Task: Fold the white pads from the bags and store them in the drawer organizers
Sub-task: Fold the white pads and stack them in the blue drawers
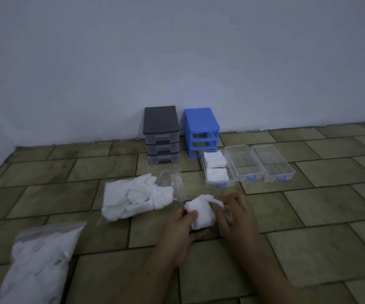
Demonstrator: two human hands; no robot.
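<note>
A crumpled white pad (201, 212) hangs just above the tiled floor, held between both hands. My left hand (182, 231) grips its left and lower side; my right hand (235, 213) pinches its upper right corner. An open clear bag (172, 183) with several loose white pads (133, 200) lies to the left of my hands. Three clear drawers with blue handles sit on the floor beyond: the left drawer (219, 184) holds two folded pads (215, 166), the middle drawer (241, 161) and right drawer (273, 161) hold nothing.
A blue organizer frame (201, 126) with its drawers taken out and a grey organizer (161, 134) with three shut drawers stand against the wall. A second bag of white pads (39, 260) lies at the near left.
</note>
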